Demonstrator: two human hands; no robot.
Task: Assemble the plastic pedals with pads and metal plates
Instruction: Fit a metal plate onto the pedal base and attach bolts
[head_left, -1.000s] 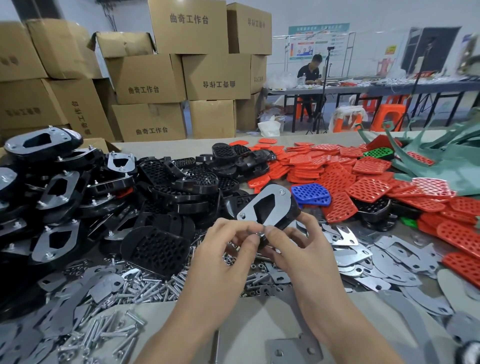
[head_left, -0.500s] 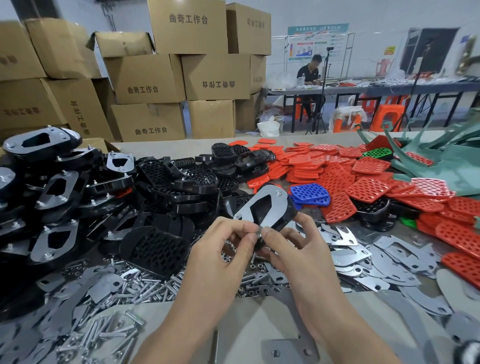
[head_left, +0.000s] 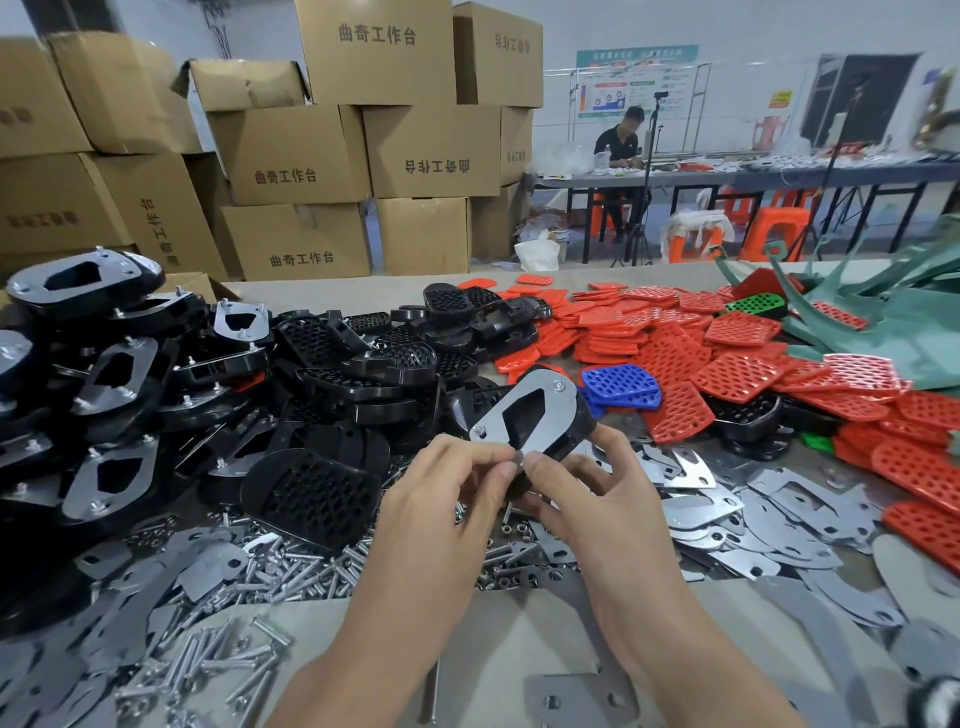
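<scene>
Pedal assembly fills the head view. A black plastic pedal (head_left: 569, 434) is held tilted above the worktop (head_left: 498, 639), just in front of a heap of bare black shells (head_left: 363, 364). A metal plate (head_left: 543, 400) lies flat on its upturned face. Two of the plate's corners carry fasteners, a far nut (head_left: 558, 385) and a left nut (head_left: 480, 430).

The left hand (head_left: 447, 499) and the right hand (head_left: 592, 499) meet at the plate's near corner. The left pinches that corner between thumb and forefinger. The right has its fingers curled round the pedal from beneath and its thumb pressed in beside the left's. Whatever small part sits between the fingertips is hidden. I'd guess it is a nut going onto the third bolt.

If so, the plate-fastening step looks close to finished. The next move calls for fine twisting at the fingertips while the right hand keeps the pedal steady. A nut started crooked would likely jam.

Finished pedals (head_left: 104, 374) are stacked at the left and red pads (head_left: 737, 332) are spread at the right, with a blue pad (head_left: 623, 384) near the held pedal. Loose plates (head_left: 727, 499) lie past the right wrist and bolts (head_left: 234, 654) are strewn at the near left.
</scene>
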